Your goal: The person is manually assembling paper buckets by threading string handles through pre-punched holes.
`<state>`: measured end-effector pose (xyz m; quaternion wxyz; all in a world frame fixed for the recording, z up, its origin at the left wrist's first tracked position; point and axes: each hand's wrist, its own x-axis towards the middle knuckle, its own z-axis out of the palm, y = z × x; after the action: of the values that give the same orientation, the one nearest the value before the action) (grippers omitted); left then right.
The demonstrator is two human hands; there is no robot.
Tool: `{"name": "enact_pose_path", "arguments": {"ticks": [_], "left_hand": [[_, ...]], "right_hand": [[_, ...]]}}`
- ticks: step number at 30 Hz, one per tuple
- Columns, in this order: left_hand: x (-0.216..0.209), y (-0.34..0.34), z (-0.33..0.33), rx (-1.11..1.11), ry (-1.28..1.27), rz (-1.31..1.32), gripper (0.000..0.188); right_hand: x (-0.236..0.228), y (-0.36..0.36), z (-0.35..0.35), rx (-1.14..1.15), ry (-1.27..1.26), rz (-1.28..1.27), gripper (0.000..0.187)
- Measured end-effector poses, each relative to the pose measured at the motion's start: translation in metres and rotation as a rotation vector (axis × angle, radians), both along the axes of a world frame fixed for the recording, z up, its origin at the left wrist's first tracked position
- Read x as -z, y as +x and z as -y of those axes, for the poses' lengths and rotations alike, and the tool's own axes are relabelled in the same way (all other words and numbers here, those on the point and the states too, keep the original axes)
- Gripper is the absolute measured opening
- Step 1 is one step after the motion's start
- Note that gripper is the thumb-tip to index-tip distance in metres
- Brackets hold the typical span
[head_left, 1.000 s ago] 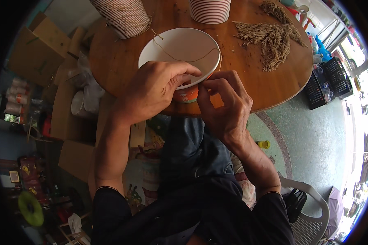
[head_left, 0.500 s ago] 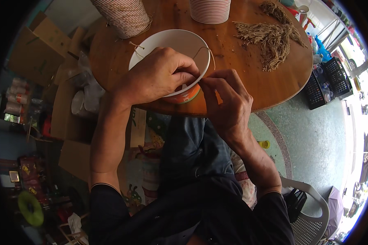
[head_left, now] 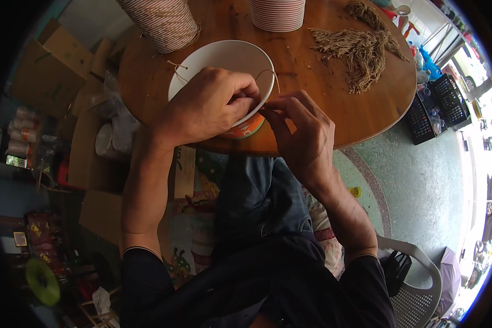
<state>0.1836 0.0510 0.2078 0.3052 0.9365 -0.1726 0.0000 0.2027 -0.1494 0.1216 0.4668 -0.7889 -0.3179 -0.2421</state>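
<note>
Paper bowl (head_left: pixel 218 60) at near edge of round tabletop (head_left: pixel 322 104). Left hand (head_left: pixel 205 104) closed over bowl rim. Right hand (head_left: pixel 303 131) pinches thin string (head_left: pixel 270 74) at rim. Advice: steady bowl, keep string taut. Fibre bundle (head_left: pixel 361 49) right of bowl.

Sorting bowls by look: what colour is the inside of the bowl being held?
Plain white inside the bowl; the head view shows it best.

One head-worn fisheye view looks steeply down, close above the hands (head_left: pixel 257 117). The round tabletop (head_left: pixel 333 109) lies far, the person's lap near.
</note>
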Motion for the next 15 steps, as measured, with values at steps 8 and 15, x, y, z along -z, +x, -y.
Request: {"name": "enact_pose_path", "arguments": {"ticks": [8,15], "left_hand": [[0.001,-0.003,-0.012,-0.011,-0.152,-0.108,0.008],[-0.012,-0.012,-0.016,-0.094,-0.350,-0.190,0.012]], "right_hand": [[-0.006,0.008,0.006,-0.070,-0.004,-0.089,0.012],[-0.016,0.030,0.020,-0.219,-0.003,0.018,0.016]]}}
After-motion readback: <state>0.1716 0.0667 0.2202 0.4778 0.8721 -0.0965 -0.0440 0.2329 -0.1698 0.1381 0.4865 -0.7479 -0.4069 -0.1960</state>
